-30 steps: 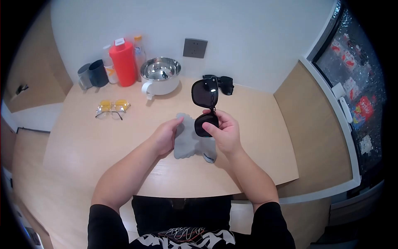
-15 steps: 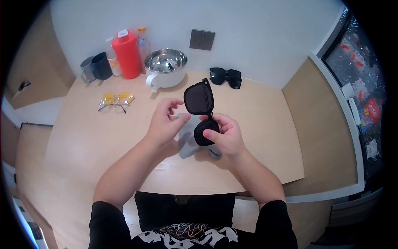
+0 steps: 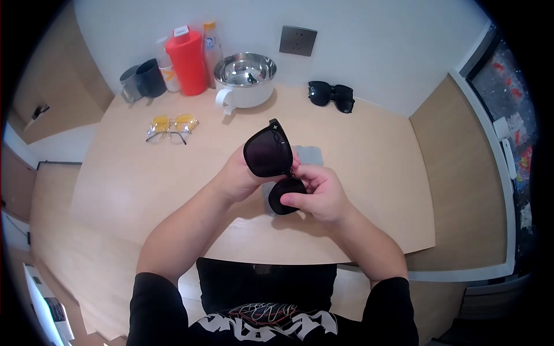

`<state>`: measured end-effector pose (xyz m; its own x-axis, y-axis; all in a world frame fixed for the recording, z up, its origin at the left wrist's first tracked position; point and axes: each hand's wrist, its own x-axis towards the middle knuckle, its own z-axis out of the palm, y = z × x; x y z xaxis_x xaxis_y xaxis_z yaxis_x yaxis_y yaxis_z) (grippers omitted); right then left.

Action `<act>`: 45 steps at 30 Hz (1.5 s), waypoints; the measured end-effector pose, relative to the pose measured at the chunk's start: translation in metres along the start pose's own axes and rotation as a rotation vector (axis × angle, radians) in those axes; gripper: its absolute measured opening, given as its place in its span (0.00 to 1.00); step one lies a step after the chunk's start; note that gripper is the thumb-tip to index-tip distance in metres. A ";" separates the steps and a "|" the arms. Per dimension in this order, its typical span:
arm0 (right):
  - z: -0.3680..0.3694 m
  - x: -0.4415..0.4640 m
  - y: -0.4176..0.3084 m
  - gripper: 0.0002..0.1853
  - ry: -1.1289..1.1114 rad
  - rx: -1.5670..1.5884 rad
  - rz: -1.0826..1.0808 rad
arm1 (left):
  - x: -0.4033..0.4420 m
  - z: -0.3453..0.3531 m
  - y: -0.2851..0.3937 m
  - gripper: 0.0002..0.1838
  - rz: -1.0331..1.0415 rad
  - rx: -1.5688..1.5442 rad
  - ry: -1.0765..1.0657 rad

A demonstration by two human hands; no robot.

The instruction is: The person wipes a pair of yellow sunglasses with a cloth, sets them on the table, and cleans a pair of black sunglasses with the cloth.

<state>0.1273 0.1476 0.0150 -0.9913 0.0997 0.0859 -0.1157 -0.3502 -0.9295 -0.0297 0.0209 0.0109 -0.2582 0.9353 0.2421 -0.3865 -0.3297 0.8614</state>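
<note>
Black sunglasses (image 3: 268,153) are held above the table, turned so that one dark lens sits above the other. My right hand (image 3: 323,193) pinches the lower lens, its thumb lying across the front. Behind the upper lens is my left hand (image 3: 236,176); its fingers are mostly hidden, so I cannot tell whether they grip the frame. A grey cloth (image 3: 311,154) lies on the table beneath my hands, partly covered by them and by the sunglasses.
On the table (image 3: 369,190) are yellow-tinted glasses (image 3: 173,128) at left and another pair of black sunglasses (image 3: 332,96) at the back. Mugs (image 3: 151,78), a red bottle (image 3: 188,63), a clear bottle (image 3: 212,49) and a white-handled steel bowl (image 3: 245,95) stand along the wall.
My left hand has moved in behind the upper lens, where its open fingers were beside it before. The sunglasses have tilted and shifted slightly; the whole view has shifted too.
</note>
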 end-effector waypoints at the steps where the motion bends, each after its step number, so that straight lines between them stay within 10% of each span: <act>1: -0.001 0.000 0.001 0.23 -0.019 -0.009 0.005 | 0.000 -0.003 0.000 0.15 0.002 0.018 -0.019; 18: -0.007 -0.008 -0.007 0.06 -0.004 -0.074 0.014 | 0.005 -0.023 -0.013 0.12 0.244 0.126 -0.107; 45: -0.006 -0.009 -0.004 0.07 0.113 -0.108 0.015 | 0.000 -0.010 -0.017 0.10 0.283 0.104 0.034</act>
<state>0.1372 0.1538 0.0156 -0.9788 0.2016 0.0362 -0.0873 -0.2509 -0.9641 -0.0320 0.0249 -0.0083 -0.3725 0.8030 0.4652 -0.2026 -0.5596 0.8036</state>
